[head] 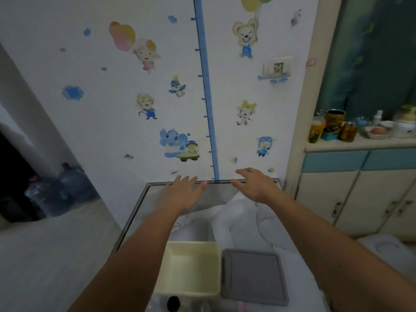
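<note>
Stretching both arms forward, we hold our hands out over the far end of the table (150,195), close to the wall (108,131). Our left hand (183,192) is loose and flat, palm down, fingers spread and slightly blurred, with the fingertips at the table's far edge. It grasps nothing. Our right hand (254,185) is likewise released, palm down with fingers apart, and holds nothing. It hangs at the same far edge, above the end of the white cloth (243,221). We cannot tell whether either hand touches the surface beneath it.

The white cloth lies rumpled across the right and middle of the table, running from under our right wrist back toward us. Nearer to us, a cream box (191,269) sits on it, and a flat grey square (253,275) lies just beside the box on its right. A small dark round thing (173,304) shows at the bottom edge, too cut off to identify.

On the wall, cartoon stickers flank a blue measuring strip (208,91) that comes down between our hands. To the right stands a cabinet (351,199) with jars (335,124) on top. Large water bottles (67,183) stand on the floor at the left.
</note>
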### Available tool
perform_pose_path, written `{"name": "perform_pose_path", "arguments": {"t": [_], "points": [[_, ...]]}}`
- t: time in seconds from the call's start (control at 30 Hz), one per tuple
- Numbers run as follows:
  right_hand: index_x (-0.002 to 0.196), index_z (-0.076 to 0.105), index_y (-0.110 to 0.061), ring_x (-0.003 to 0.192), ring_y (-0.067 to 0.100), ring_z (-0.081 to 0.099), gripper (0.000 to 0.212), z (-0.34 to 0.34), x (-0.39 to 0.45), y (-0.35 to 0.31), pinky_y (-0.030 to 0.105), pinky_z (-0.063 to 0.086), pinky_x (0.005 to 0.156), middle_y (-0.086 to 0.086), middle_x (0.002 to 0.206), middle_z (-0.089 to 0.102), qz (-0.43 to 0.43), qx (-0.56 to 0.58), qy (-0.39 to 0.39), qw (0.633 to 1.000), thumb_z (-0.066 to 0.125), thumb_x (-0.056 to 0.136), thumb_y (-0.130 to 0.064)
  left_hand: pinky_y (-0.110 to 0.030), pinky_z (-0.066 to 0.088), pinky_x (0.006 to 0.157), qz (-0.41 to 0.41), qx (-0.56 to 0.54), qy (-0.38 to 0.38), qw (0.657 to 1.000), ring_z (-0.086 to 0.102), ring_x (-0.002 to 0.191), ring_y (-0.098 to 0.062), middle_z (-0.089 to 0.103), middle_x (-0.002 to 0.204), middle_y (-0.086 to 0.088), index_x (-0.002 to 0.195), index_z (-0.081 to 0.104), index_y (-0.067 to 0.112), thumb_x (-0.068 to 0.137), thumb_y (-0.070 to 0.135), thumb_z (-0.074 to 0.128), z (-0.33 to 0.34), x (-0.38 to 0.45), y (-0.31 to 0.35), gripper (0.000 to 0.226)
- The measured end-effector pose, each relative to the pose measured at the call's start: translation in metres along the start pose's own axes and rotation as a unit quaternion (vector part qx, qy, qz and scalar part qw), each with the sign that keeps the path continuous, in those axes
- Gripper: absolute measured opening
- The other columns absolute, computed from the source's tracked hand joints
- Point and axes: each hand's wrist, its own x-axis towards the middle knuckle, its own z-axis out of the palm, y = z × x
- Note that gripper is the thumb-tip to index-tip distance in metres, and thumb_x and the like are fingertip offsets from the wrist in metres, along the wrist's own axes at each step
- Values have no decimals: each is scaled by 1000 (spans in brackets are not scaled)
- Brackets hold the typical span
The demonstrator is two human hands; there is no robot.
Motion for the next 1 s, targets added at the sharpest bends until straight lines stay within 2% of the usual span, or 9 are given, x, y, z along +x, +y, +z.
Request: {"name": "perform_pose_path", "arguments": {"t": [0.17, 0.3, 0.57, 0.67, 0.73, 0.83, 0.93, 1.0], "points": [[145, 32, -28, 140, 22, 28, 61, 32, 8, -16, 46, 27, 113, 0, 153, 31, 45, -19, 22, 999, 32, 93, -58, -50, 9, 119, 37, -21, 21, 999, 14, 147, -24, 25, 158, 0, 149, 26, 28, 92, 68, 11, 14, 26, -18, 71], [145, 31, -29, 140, 21, 28, 61, 57, 1, -18, 47, 27, 113, 0, 153, 31, 45, -33, 27, 998, 31, 93, -59, -51, 6, 119, 46, -44, 12, 998, 10, 148, -24, 21, 160, 1, 150, 23, 30, 90, 71, 11, 30, 25, -25, 73], [147, 28, -30, 139, 26, 29, 66, 99, -13, -2, 51, 28, 112, 2, 155, 26, 13, -30, 109, 994, 27, 91, -65, -53, 5, 118, 58, -56, 67, 995, 8, 148, -26, 17, 161, 0, 151, 21, 30, 88, 74, 8, 100, 16, -46, 78], [143, 35, -27, 137, 28, 34, 69, 121, -30, 6, 51, 30, 111, 6, 152, 32, 5, -1, 124, 992, 26, 88, -69, -55, 7, 117, 79, -48, 104, 990, 12, 148, -27, 22, 159, -2, 150, 25, 29, 88, 73, 7, 129, 1, -62, 78], [139, 42, -23, 133, 28, 39, 68, 134, -47, 6, 45, 32, 109, 9, 148, 39, 2, 30, 150, 988, 26, 90, -67, -56, 8, 117, 84, -60, 129, 986, 15, 147, -28, 25, 158, -2, 149, 28, 29, 88, 74, 6, 145, -9, -70, 79], [132, 50, -16, 122, 28, 48, 61, 151, -83, -4, 35, 36, 95, 11, 138, 50, 11, 75, 198, 977, 25, 96, -58, -55, 9, 117, 83, -105, 126, 983, 18, 146, -28, 29, 157, -2, 148, 31, 28, 88, 73, 8, 168, -34, -80, 78], [125, 53, -12, 115, 28, 52, 58, 165, -113, -14, 35, 37, 91, 12, 130, 55, 12, 80, 202, 976, 25, 97, -54, -54, 6, 116, 92, -135, 126, 978, 18, 146, -28, 31, 156, -2, 147, 34, 26, 92, 69, 13, 186, -56, -84, 73], [117, 56, -11, 108, 28, 54, 55, 165, -124, -21, 35, 39, 88, 11, 122, 59, 14, 86, 218, 972, 26, 98, -52, -50, 15, 115, 108, -180, 167, 964, 31, 141, -27, 42, 149, -5, 142, 44, 24, 95, 62, 21, 189, -67, -83, 64]]}}
